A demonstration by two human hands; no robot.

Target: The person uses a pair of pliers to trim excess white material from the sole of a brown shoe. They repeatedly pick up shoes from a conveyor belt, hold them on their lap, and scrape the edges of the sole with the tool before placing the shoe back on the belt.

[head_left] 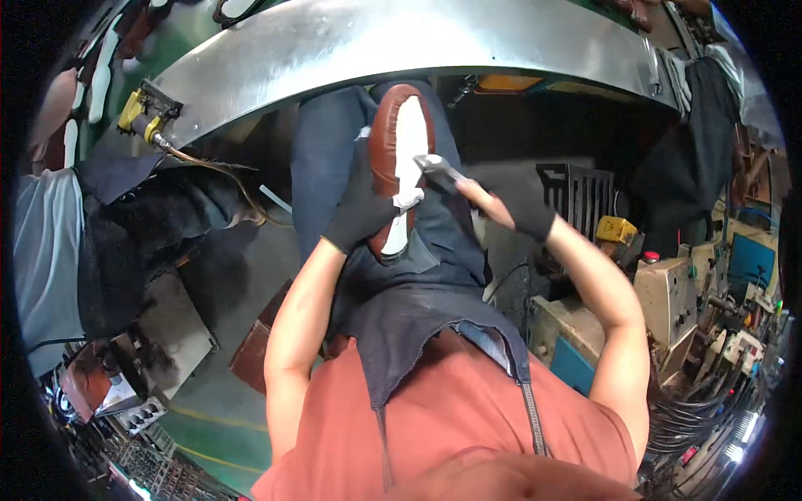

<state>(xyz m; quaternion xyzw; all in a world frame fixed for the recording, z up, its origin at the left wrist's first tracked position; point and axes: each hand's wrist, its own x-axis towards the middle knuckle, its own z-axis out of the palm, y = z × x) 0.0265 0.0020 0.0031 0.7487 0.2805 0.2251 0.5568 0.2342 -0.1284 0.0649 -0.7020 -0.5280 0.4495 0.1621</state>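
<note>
A brown leather shoe [387, 138] lies bottom up across my lap, its toe pointing away from me. A white strip [410, 125] covers the middle of its underside, and more white shows toward the heel. My left hand [359, 196], in a dark glove with whitish fingertips, is wrapped round the shoe's left side, its thumb over the waist. In my right hand [508, 204], also dark-gloved with bare fingers showing, is a hammer [447, 173]. Its metal head is at the right edge of the white strip; whether it touches I cannot tell.
A curved metal bench [351, 42] arcs beyond my knees, with a yellow air tool [140, 115] and hose at its left end. A black crate [576, 196], a yellow box [616, 229] and a control box with a red button [652, 257] stand right. Grey cloth [50, 250] hangs left.
</note>
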